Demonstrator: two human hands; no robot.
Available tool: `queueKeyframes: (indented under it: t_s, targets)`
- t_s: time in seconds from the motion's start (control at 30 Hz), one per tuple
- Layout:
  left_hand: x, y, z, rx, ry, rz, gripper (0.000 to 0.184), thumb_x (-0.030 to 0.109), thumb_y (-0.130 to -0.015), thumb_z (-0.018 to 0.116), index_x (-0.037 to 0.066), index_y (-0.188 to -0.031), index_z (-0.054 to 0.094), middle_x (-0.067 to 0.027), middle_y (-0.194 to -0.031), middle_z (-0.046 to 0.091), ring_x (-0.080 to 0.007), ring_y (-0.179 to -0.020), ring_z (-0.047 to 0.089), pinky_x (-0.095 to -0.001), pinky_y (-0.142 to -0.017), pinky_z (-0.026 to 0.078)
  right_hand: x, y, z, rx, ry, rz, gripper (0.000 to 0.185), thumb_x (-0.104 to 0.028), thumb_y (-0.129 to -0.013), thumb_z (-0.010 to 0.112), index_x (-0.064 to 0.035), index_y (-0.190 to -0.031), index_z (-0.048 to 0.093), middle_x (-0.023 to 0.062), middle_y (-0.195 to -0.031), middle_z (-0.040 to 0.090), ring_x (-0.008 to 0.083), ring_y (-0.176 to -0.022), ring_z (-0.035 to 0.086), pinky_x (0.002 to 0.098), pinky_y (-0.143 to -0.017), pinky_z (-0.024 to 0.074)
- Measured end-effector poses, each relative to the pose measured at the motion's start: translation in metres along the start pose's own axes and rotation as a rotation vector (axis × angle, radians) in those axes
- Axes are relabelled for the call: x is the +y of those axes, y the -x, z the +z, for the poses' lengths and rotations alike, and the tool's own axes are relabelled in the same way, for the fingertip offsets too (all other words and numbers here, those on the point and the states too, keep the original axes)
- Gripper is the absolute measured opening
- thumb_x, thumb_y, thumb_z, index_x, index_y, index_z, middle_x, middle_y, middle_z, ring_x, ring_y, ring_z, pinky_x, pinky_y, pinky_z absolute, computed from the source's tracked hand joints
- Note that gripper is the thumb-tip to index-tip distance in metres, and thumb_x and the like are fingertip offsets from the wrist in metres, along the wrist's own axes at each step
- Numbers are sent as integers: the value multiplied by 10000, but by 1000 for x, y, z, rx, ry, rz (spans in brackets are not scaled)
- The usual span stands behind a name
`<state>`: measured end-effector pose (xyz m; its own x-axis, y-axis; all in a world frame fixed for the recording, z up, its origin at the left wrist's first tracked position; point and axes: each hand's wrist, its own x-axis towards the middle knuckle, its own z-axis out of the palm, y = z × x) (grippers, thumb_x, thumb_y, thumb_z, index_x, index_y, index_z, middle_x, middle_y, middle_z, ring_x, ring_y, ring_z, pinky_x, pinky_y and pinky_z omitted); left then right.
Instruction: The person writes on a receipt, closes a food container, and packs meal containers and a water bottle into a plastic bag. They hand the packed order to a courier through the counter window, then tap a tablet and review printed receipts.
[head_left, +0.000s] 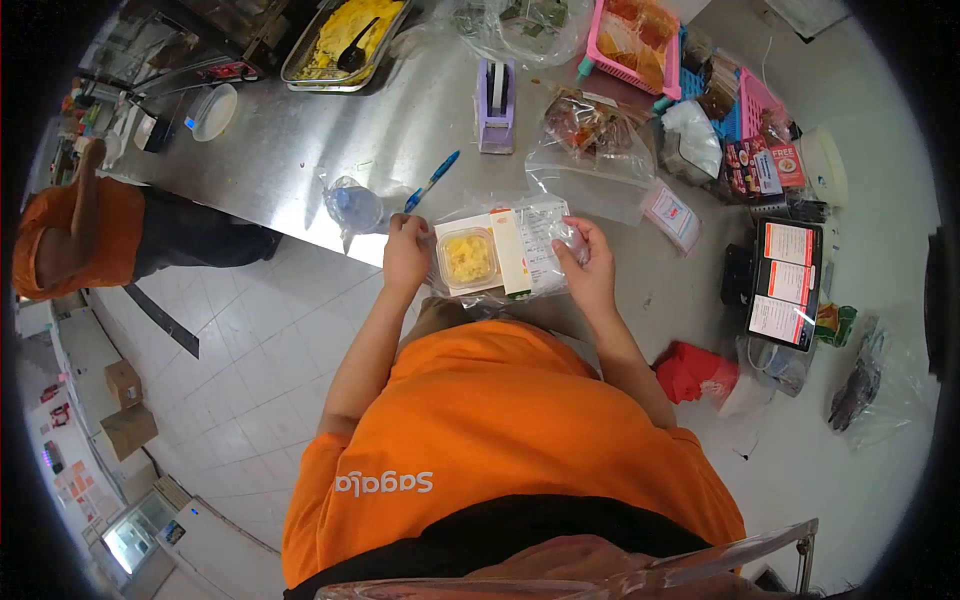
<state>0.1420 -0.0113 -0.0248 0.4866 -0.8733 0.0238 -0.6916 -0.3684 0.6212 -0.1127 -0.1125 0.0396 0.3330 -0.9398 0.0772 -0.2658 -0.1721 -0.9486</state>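
In front of my body lies a clear plastic bag [512, 208] on the steel table. A small clear tub [468, 258] of yellow food sits at the bag, beside a white carton [513, 252] and a printed receipt [541, 240]. My left hand [407, 252] is at the bag's left edge, its fingers closed on the plastic. On the other side, my right hand [588, 262] grips the bag's right part over the receipt, thumb and fingers closed. A blue pen [432, 182] lies just beyond my left hand. Left of it is a clear plastic-wrapped item [352, 205].
A purple tape dispenser [497, 110] stands farther back, near a metal tray [300, 78] of yellow food with a black spoon. Bagged food [590, 128], pink baskets [628, 75] and a tablet [785, 282] occupy the right. Another person [85, 235] stands at the left.
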Motion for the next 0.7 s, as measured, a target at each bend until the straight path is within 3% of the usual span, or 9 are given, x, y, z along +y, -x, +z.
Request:
queueKeyframes:
  t_s: [0.07,0.17,0.27,0.37,0.47,0.57,0.7]
  targets:
    - [4,-3,4,132,35,-2,316,-36,-765,454,64,-1058,516,-182,-1058,526,-400,-821,568,-438,-683,457,-4,-1,-4,-13,125,10,233,-8,-830,564,-42,-1061,562,18,-889,527,110,-811,483,248,-736,430]
    - [24,3,-18,197,83,-20,302,-12,-780,476,49,-1072,525,-198,-1056,539,-386,-790,576,-426,-666,457,-5,1,1,86,-65,92,225,11,-821,549,-40,-1039,562,27,-853,517,125,-759,477,258,-703,431]
    - [48,18,-46,159,73,-55,302,18,-784,521,57,-1083,528,-193,-1090,533,-361,-872,559,-416,-702,446,1,8,0,148,-296,186,219,38,-834,508,-10,-1047,535,36,-981,525,98,-830,452,236,-750,385]
    - [80,32,-70,213,22,311,317,58,-766,576,91,-1080,541,-168,-1119,531,-342,-962,519,-435,-761,418,1,13,-8,381,26,-136,244,82,-796,480,-30,-994,569,78,-1039,475,136,-838,434,257,-749,377]
    - [86,41,-66,57,-73,595,432,96,-701,688,116,-1107,539,-133,-1157,510,-332,-1054,482,-424,-870,393,26,23,-32,340,398,-363,309,96,-726,509,-59,-979,594,126,-1065,449,240,-887,426,338,-816,408]
    - [104,29,-50,-187,-83,731,556,230,-684,731,128,-1182,503,-168,-1278,418,-368,-1177,394,-469,-967,345,38,36,-47,35,595,-295,328,81,-678,540,-43,-975,601,160,-1128,432,298,-949,434,368,-842,397]
    - [130,17,-42,-266,-139,656,778,412,-629,753,143,-1278,419,-197,-1390,274,-414,-1267,268,-494,-1039,272,37,35,-48,-82,411,-234,352,47,-690,564,-15,-1036,573,180,-1172,415,342,-1079,424,378,-889,390]
